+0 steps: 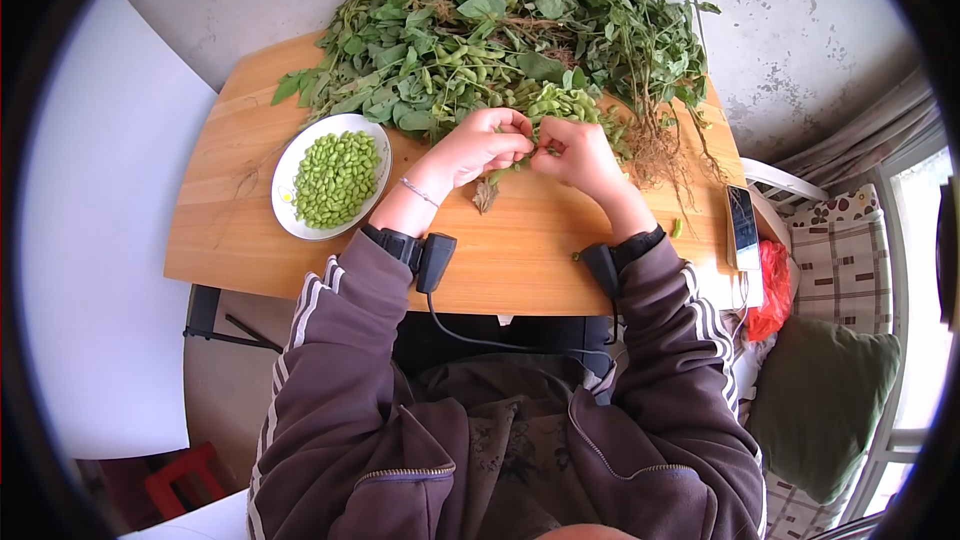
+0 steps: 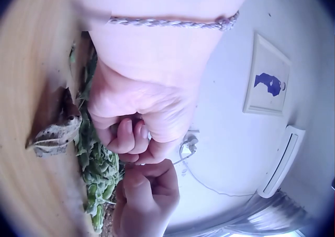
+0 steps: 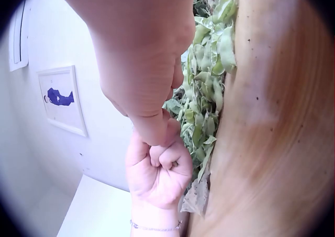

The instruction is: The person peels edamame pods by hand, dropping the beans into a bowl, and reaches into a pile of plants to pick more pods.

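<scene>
My left hand and right hand meet fingertip to fingertip above the table, just in front of a heap of green soybean pods. Both have curled fingers and pinch a soybean pod between them, mostly hidden by the fingers. In the right wrist view a small green bit shows within the curled left fingers. A white bowl of shelled green soybeans stands left of the left hand. Below the hands lies a dry brown leaf.
Uprooted soybean plants with leaves and roots cover the far side of the wooden table. A phone lies at the right edge, and a single loose pod lies near it. A wall stands behind.
</scene>
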Demonstrator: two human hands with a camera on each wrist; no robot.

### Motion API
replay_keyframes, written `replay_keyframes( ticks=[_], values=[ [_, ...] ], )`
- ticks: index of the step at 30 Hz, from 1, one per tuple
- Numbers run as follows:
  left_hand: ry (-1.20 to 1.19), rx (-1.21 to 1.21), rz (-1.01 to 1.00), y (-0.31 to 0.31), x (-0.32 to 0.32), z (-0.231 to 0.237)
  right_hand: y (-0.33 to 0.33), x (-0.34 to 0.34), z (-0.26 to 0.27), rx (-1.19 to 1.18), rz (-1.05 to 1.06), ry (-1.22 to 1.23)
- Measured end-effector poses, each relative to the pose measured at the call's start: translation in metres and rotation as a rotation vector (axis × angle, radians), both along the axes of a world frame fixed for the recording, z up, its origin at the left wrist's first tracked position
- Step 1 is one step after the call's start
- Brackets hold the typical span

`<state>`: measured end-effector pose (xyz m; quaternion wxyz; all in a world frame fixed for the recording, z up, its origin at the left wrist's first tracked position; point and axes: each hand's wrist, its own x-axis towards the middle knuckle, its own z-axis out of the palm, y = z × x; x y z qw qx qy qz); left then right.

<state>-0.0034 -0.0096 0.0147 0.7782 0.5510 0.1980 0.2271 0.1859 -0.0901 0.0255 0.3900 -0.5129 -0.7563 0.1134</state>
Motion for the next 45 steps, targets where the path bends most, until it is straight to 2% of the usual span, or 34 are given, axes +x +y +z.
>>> replay_keyframes(
  ticks=[3, 9, 12, 16, 22, 25, 28, 31, 34, 37, 40, 45],
  values=[
    [-0.042, -0.043, -0.002, -0.002, -0.001, 0.005, 0.002, 0.004, -0.001, -0.117, -0.097, 0.155],
    [-0.117, -0.062, 0.013, -0.001, -0.001, 0.004, 0.010, 0.006, -0.012, 0.057, -0.231, 0.330],
    [-0.161, -0.029, 0.022, -0.003, -0.001, 0.007, 0.012, 0.009, -0.008, 0.073, -0.336, 0.331],
    [-0.146, 0.085, 0.098, -0.003, 0.001, 0.008, 0.014, 0.009, -0.011, 0.068, -0.365, 0.251],
    [-0.106, 0.206, 0.213, -0.001, 0.002, 0.003, 0.008, 0.002, 0.000, 0.117, -0.329, 0.227],
    [-0.091, 0.285, 0.300, -0.001, 0.003, 0.002, 0.009, 0.004, -0.004, 0.004, -0.285, 0.335],
    [-0.068, 0.390, 0.408, -0.003, 0.004, 0.004, 0.010, 0.003, -0.008, -0.169, -0.147, 0.524],
    [-0.071, 0.465, 0.402, -0.001, 0.004, 0.001, 0.007, -0.004, -0.005, -0.268, -0.074, 0.628],
    [-0.003, 0.500, 0.414, -0.001, 0.004, -0.002, 0.008, -0.005, -0.005, -0.310, -0.088, 0.677],
    [0.068, 0.499, 0.420, -0.001, 0.003, -0.002, 0.007, -0.003, -0.002, -0.323, -0.125, 0.724],
    [0.150, 0.502, 0.414, -0.005, 0.003, 0.002, 0.011, -0.001, -0.007, -0.236, -0.120, 0.716],
    [0.013, 0.379, 0.418, -0.007, 0.005, 0.003, 0.011, 0.000, -0.009, -0.244, -0.100, 0.688]
  ],
)
